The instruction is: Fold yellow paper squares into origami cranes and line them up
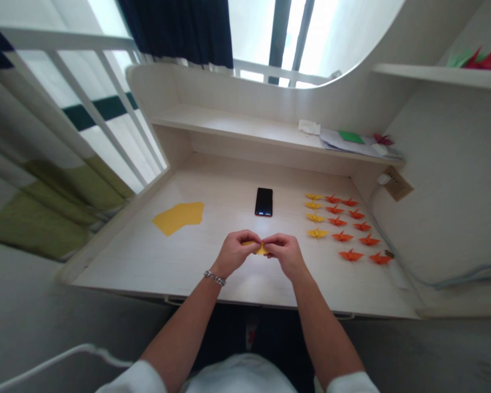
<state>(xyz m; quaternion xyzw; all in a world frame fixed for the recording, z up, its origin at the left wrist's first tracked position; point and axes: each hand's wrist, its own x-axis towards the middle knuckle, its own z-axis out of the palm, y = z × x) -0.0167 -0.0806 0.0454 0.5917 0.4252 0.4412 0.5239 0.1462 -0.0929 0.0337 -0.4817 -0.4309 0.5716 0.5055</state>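
Between my hands, over the front middle of the desk, is a small piece of folded yellow paper (262, 250). My left hand (235, 251) pinches its left side between thumb and fingers. On the other side, my right hand (285, 252) pinches it too, and the fingertips of both hands nearly meet. Much of the paper is hidden behind my fingers, so its exact folded shape cannot be made out. A silver chain bracelet (215, 278) circles my left wrist.
Yellow paper sheets (180, 217) lie at left on the white desk (147, 267). A black phone (264, 202) lies beyond my hands. Rows of yellow paper cranes (317, 233) and orange paper cranes (342, 236) stand at right. Papers (331, 139) rest on the back shelf (229, 124).
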